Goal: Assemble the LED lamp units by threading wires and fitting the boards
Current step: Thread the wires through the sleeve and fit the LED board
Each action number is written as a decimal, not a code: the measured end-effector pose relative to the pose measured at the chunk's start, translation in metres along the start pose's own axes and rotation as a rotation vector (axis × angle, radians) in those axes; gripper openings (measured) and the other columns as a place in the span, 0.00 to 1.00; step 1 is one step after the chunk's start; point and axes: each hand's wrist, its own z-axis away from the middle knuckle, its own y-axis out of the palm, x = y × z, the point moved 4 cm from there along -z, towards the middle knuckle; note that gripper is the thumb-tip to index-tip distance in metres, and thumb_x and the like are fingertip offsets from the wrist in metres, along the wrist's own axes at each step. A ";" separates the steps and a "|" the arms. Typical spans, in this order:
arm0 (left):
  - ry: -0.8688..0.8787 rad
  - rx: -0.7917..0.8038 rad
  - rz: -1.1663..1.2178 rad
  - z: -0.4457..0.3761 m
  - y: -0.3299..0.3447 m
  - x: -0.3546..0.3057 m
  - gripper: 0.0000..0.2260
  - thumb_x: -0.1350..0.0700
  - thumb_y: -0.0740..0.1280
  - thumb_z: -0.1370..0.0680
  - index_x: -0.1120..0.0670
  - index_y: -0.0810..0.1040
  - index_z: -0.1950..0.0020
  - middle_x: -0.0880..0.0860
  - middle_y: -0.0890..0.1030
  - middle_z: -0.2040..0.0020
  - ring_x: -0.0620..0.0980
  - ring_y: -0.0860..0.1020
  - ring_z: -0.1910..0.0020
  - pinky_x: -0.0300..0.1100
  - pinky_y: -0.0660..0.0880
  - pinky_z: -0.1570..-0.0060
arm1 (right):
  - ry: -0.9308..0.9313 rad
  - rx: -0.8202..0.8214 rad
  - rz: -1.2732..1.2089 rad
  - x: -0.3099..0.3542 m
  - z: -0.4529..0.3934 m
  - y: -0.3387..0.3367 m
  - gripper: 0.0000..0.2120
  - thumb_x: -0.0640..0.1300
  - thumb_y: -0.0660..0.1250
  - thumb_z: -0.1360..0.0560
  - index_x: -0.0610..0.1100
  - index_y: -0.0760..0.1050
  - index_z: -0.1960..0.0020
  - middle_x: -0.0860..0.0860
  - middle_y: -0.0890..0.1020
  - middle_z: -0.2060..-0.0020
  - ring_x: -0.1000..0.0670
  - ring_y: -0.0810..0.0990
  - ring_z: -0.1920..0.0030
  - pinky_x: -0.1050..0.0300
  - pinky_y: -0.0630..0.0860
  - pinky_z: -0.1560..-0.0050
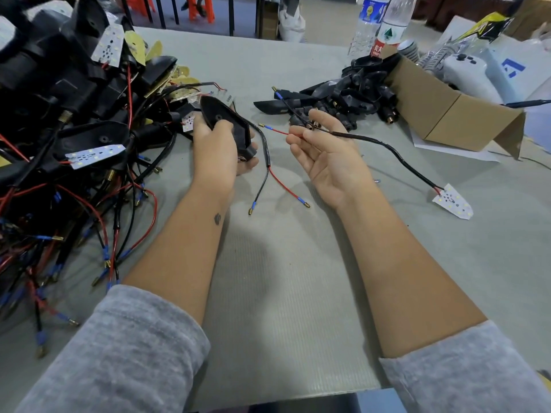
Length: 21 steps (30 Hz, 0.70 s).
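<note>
— Gripping what, exactly, on the left?

— The left hand (219, 144) is curled round a black lamp housing (222, 122), held just above the bench (298, 278). A black cable (266, 150) hangs from the housing's near end and splits into a black and a red lead with brass tips. The hand covers the housing's lower side, so I can't tell how the cable enters it.

— And the right?

— The right hand (325, 150) is palm up, fingers loosely bent, pinching a second cable (396, 152) at the fingertips. Its red and black leads stick out past the fingers toward the far side; the other end runs right to a white LED board (453, 204) lying flat on the bench. The two hands are apart.

— Anything else clear?

— On the left, a heap of assembled units (74, 129), black housings with boards and tangled red and black wires, cut off by the frame edge; I can't count them. Beyond the right hand, a pile of empty housings (343, 99) beside a cardboard box (447, 114), whose contents are mostly hidden. Two water bottles (378, 22) stand at the far edge, tops cut off. Grey sleeves (134, 353) cover both forearms near the camera.
</note>
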 end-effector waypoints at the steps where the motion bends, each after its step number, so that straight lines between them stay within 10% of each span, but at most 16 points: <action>1: -0.001 0.004 -0.002 0.000 0.000 0.000 0.08 0.63 0.54 0.21 0.51 0.68 0.49 0.56 0.79 0.60 0.47 0.77 0.73 0.38 0.75 0.73 | 0.014 0.008 -0.015 0.001 0.000 0.000 0.13 0.29 0.58 0.23 0.41 0.73 0.43 0.42 0.83 0.61 0.46 0.84 0.61 0.59 0.81 0.57; 13: 0.234 0.110 0.019 0.012 0.008 -0.012 0.08 0.61 0.59 0.19 0.54 0.73 0.57 0.55 0.81 0.64 0.50 0.77 0.69 0.38 0.68 0.73 | 0.059 -0.069 -0.211 0.004 -0.001 -0.012 0.12 0.42 0.56 0.22 0.43 0.79 0.51 0.45 0.80 0.62 0.47 0.79 0.64 0.57 0.79 0.59; 21: 0.350 0.101 0.078 0.016 0.010 -0.012 0.08 0.63 0.61 0.20 0.54 0.77 0.54 0.46 0.79 0.63 0.41 0.76 0.64 0.38 0.75 0.67 | 0.007 -0.196 0.157 -0.004 -0.006 -0.006 0.10 0.36 0.58 0.22 0.40 0.76 0.58 0.47 0.78 0.70 0.53 0.76 0.73 0.63 0.75 0.70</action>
